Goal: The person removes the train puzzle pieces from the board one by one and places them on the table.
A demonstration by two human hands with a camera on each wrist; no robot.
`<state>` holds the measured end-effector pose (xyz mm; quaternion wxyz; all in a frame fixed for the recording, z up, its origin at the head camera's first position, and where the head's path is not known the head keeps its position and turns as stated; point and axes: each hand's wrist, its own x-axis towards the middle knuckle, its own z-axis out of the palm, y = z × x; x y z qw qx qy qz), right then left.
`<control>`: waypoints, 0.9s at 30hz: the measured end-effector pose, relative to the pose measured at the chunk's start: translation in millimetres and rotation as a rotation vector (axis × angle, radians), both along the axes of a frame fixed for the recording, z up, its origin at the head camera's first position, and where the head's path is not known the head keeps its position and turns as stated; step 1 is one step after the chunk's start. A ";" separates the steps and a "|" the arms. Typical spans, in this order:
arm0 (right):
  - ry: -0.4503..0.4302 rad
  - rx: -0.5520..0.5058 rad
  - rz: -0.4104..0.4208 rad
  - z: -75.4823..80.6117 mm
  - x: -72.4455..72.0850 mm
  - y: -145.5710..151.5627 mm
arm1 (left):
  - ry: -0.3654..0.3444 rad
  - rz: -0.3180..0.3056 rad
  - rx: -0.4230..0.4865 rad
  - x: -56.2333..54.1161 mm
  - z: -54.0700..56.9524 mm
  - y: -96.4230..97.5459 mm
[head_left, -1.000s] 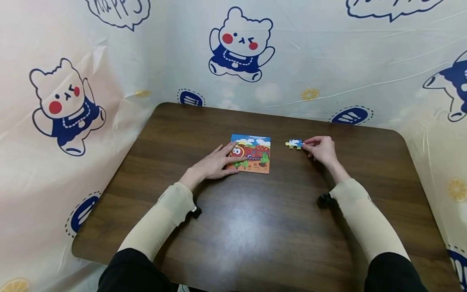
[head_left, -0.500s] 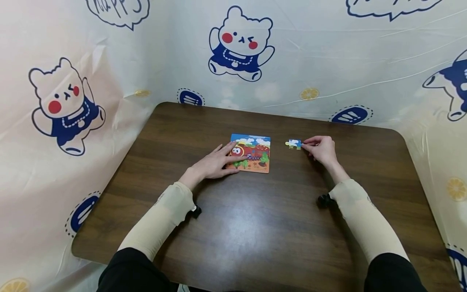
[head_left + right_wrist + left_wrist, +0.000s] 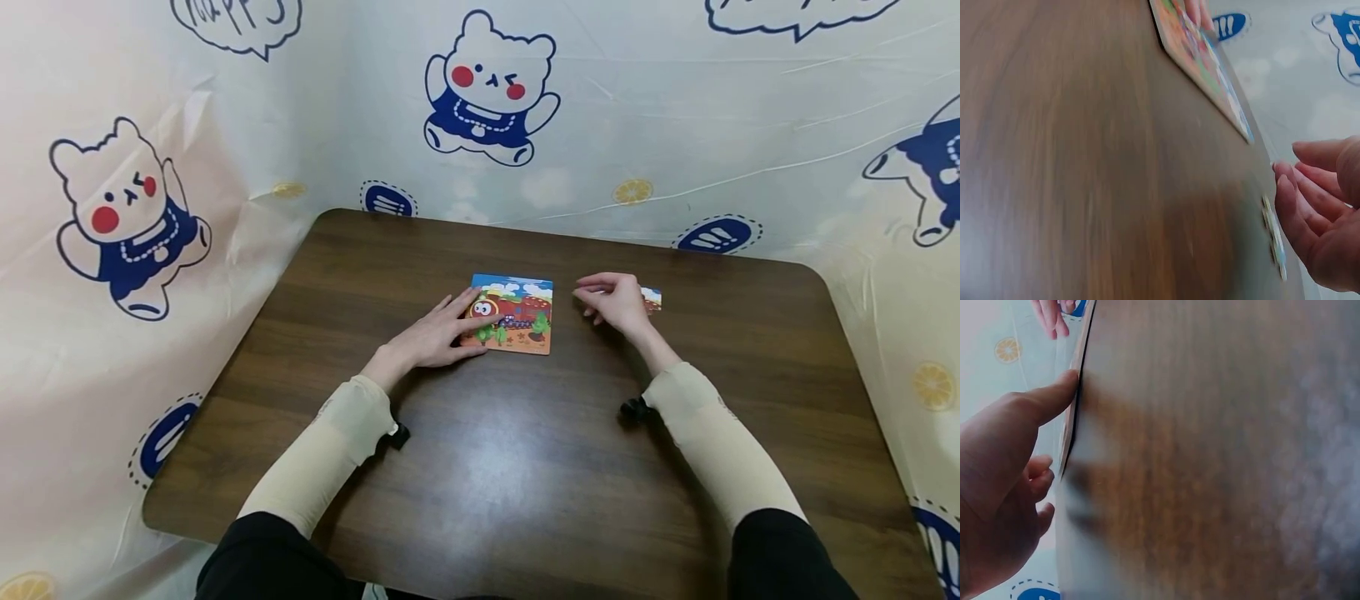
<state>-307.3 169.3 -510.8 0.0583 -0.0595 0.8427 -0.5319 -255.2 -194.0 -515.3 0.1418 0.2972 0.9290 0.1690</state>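
Observation:
My left hand [image 3: 435,337] rests with spread fingers on the left side of a small picture puzzle board [image 3: 535,337], printed with a red train, green bushes and blue sky. To its right, my right hand [image 3: 613,302] hovers low over the table, fingers bent and fingertips close together, pointing toward the board. A small pale spot shows at those fingertips; I cannot tell whether they hold a piece. A blue, white and red puzzle piece [image 3: 651,298] shows from behind this hand. In the right wrist view, knobbed puzzle pieces [image 3: 1275,240] lie on the table just below the fingers.
The brown wooden table [image 3: 480,467] has rounded corners. A pale curtain [image 3: 360,100] with bear drawings surrounds its back and sides. Black wrist cameras sit under both cream cuffs [image 3: 686,400].
My right hand has moved left, toward the board, from the right end of the piece. It now covers most of where that piece showed. The left hand stays on the board.

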 end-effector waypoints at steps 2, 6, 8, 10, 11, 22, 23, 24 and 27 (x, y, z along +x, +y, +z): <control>-0.011 -0.009 0.035 0.7 -2.3 -10.0 | -0.008 0.020 -0.004 1.7 1.4 -1.1; -0.051 -0.033 0.091 3.5 -8.7 -29.2 | -0.012 0.043 -0.018 5.4 5.2 -2.1; -0.074 -0.049 0.109 4.9 -11.8 -38.7 | -0.015 0.043 -0.030 6.6 6.6 -2.1; -0.095 -0.056 0.122 5.1 -15.1 -47.8 | -0.020 0.042 -0.045 7.4 7.0 -1.9; -0.106 -0.057 0.130 5.1 -16.7 -52.1 | -0.025 0.042 -0.051 7.7 7.3 -1.8; -0.138 -0.031 0.265 -1.4 -30.4 -80.3 | -0.026 0.033 -0.046 8.8 6.6 -2.7; -0.141 -0.025 0.278 -1.5 -30.6 -82.0 | -0.025 0.033 -0.045 9.1 6.3 -2.9; -0.147 -0.023 0.291 -1.6 -30.7 -83.7 | -0.023 0.032 -0.045 9.1 6.1 -3.1; -0.172 -0.033 0.324 -1.0 -30.4 -88.5 | -0.011 0.030 -0.047 8.6 5.6 -3.8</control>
